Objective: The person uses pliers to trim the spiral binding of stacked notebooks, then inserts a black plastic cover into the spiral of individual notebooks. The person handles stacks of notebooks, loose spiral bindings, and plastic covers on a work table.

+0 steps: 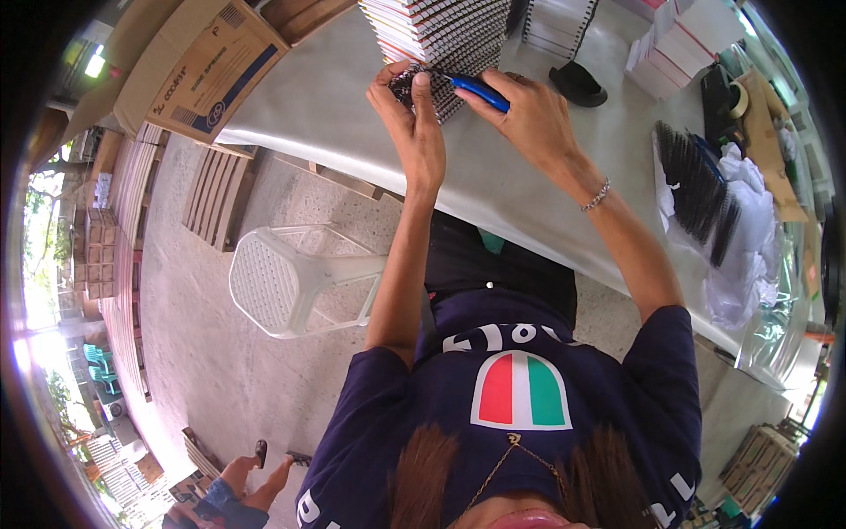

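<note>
A tall stack of spiral-bound notebooks (441, 35) stands at the far edge of the view, with its dark wire bindings toward me. My left hand (414, 132) is at the stack's lower near corner, thumb and fingers closed on the bound edge of a notebook. In my right hand (533, 115) is a blue-handled hand tool (483, 92), held with its tip pointing left at the bindings, close to my left thumb. The tool's jaw or blade is too small to make out.
A grey-covered table (326, 115) carries a black object (578, 84), white book stacks (683, 48), loose black spiral coils (692, 181) and crumpled plastic (745, 238). A cardboard box (207, 70) is at left. A white plastic stool (273, 282) and wooden pallet (216, 194) are on the floor.
</note>
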